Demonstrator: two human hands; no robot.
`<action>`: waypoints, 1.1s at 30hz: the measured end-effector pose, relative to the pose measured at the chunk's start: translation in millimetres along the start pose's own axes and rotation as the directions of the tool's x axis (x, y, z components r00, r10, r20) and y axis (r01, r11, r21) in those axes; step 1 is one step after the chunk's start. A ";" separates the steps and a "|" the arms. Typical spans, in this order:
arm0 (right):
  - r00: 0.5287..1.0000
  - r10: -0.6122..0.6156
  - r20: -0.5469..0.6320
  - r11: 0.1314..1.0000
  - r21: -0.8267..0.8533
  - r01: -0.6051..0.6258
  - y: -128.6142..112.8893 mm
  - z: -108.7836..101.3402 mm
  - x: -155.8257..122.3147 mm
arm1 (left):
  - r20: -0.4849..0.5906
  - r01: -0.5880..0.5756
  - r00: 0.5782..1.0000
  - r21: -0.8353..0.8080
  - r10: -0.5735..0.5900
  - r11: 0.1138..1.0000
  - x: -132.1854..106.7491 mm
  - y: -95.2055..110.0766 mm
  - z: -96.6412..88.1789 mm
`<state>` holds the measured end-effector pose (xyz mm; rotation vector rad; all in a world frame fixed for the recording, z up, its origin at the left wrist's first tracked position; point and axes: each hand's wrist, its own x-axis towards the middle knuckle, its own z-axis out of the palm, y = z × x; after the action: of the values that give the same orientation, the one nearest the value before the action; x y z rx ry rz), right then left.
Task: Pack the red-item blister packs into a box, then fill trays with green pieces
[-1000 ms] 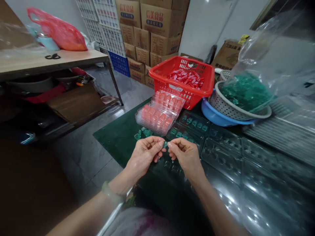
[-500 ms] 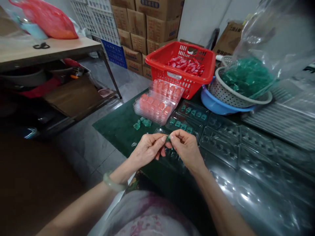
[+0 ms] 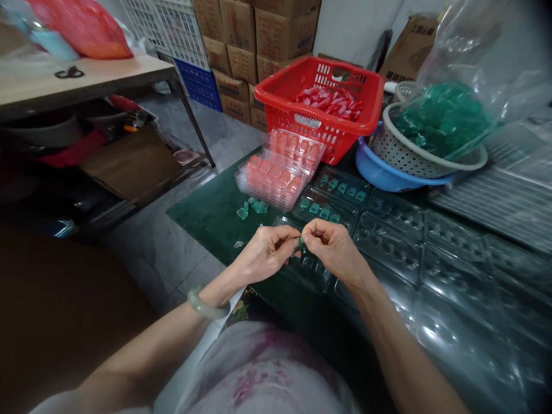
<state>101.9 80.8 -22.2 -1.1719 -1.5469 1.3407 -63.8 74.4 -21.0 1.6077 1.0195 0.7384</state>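
Observation:
Between the fingertips of both hands is a small green translucent plastic piece (image 3: 301, 244), mostly covered by the fingers. My left hand (image 3: 269, 253), with a pale bangle on its wrist, pinches it from the left. From the right, my right hand (image 3: 330, 247) pinches at the same piece. Below them lies a clear blister tray (image 3: 317, 277), partly hidden by the hands. Just beyond, another clear tray (image 3: 321, 206) holds several green pieces in its slots. Loose green pieces (image 3: 259, 206) rest on the dark green tabletop (image 3: 207, 213), left of the trays.
Filled pink blister packs (image 3: 276, 175) are stacked before a red basket (image 3: 319, 129) of pink pieces. A grey colander (image 3: 414, 158) with a bag of green pieces (image 3: 448, 118) sits in a blue basin (image 3: 383, 169). Clear trays (image 3: 388, 238) spread rightward. Scissors (image 3: 69, 73) lie on another table.
The view has shifted slightly. Both hands remain together, still pinching the small green piece, with the left fingers now closed more tightly around it.

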 end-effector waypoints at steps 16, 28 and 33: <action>0.911 -0.376 -0.172 0.913 -0.239 0.332 -0.3 7.1 -29.3 | 0.210 0.288 0.956 -0.796 -0.203 0.532 6.2 -11.5 13.2; 0.946 -0.145 -0.291 0.989 -0.046 0.138 5.1 9.7 -47.8 | -0.265 -0.164 0.959 -0.231 0.100 0.959 0.7 0.4 23.8; 0.944 -0.065 -0.324 0.996 -0.076 0.043 6.3 -8.9 -51.5 | -0.002 0.132 0.988 -0.527 -0.156 0.840 7.5 -5.9 35.1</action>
<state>126.1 34.2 -26.0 -1.3094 -1.3804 1.0043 -31.8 66.3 -36.2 1.0307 0.8606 0.8641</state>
